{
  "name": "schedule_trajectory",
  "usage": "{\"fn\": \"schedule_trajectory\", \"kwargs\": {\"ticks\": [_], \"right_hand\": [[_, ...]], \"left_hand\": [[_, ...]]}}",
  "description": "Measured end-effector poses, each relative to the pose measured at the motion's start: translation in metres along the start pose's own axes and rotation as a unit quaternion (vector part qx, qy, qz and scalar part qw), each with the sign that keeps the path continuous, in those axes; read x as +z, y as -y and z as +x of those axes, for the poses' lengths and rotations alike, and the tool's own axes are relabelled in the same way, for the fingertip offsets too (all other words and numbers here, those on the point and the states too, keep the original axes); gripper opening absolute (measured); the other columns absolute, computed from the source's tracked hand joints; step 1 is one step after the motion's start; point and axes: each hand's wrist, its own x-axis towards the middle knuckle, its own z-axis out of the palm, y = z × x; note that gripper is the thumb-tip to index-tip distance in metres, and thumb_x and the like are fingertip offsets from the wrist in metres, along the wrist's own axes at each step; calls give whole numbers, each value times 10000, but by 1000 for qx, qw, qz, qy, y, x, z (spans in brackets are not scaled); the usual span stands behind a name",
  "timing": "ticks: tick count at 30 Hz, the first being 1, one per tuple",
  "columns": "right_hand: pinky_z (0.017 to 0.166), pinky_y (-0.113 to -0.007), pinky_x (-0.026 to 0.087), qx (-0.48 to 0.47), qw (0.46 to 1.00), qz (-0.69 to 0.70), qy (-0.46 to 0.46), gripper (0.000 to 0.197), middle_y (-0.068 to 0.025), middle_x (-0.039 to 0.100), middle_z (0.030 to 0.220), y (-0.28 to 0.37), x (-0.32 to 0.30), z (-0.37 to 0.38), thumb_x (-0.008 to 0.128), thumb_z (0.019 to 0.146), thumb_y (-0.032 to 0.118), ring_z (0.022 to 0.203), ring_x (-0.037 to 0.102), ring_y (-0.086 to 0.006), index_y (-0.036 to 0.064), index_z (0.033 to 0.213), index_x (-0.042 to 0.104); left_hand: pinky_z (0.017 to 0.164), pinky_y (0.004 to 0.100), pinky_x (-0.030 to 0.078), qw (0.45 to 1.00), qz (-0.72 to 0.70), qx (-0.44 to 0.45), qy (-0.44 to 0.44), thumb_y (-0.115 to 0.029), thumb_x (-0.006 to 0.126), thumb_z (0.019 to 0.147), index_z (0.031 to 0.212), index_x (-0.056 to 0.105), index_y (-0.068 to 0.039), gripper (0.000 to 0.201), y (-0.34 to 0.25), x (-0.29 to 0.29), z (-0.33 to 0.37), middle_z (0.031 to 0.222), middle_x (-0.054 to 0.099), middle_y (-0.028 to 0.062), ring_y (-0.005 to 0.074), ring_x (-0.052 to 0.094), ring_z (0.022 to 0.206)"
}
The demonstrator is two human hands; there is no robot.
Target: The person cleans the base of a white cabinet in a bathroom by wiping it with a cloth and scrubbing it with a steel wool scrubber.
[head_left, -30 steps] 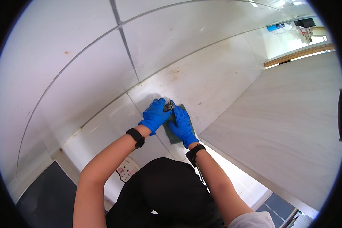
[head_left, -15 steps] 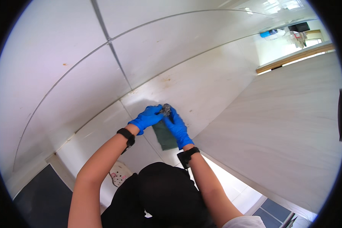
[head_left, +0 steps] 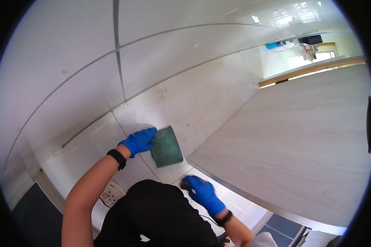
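Note:
My left hand (head_left: 139,142), in a blue glove, is at the left edge of a folded green cloth (head_left: 167,147) on the pale tiled floor. Its fingers reach toward the cloth and look loosely apart; whether they touch it I cannot tell. Lower and to the right, near my knee, my right hand (head_left: 204,194), also blue-gloved, is closed around a dark metal scourer (head_left: 186,183), blurred by motion. Brown stains (head_left: 163,92) mark the tile beyond the cloth.
White wall tiles (head_left: 82,103) rise on the far left. A large pale wood-look panel (head_left: 284,140) closes off the right side. By my leg is a white clog (head_left: 112,193) with holes. A dark mat (head_left: 37,222) lies at lower left.
My hands have come apart. The right one has drawn back toward me and to the right with the scourer; the left stays by the cloth, now more exposed. The view has shifted slightly.

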Motion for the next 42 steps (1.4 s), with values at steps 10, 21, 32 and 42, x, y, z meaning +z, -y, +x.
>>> {"fn": "schedule_trajectory", "kwargs": {"ticks": [10,21,32,42], "right_hand": [[753,-257,442,209,964,144,73,417,-81,628,836,155,-198,-88,625,641,32,738,596,-141,3,1052,563],[785,-343,460,-53,694,585,-416,335,-115,562,1065,156,-175,176,503,811,117,977,564,-256,37,1136,479],[784,-289,417,377,621,387,-567,226,-11,600,845,-8,-116,313,449,848,304,803,560,-181,119,900,568],[723,-448,470,344,739,15,-579,181,-144,476,1020,-175,-110,315,499,851,196,933,534,-319,99,1002,497]], "left_hand": [[763,383,459,999,2,16,32,-170,542,786,1087,498,-66,322,-6,-10,19,982,567,163,320,569,888],[844,398,442,996,82,-5,35,-187,565,758,1150,469,-69,421,-11,4,26,1078,533,187,347,537,979],[830,415,447,989,143,-40,14,-209,628,700,1128,464,-67,480,-24,-1,15,1079,519,164,341,537,972],[771,415,448,972,232,-24,-39,-148,659,680,1166,456,-54,536,-14,29,17,1053,508,137,299,515,965]]}}
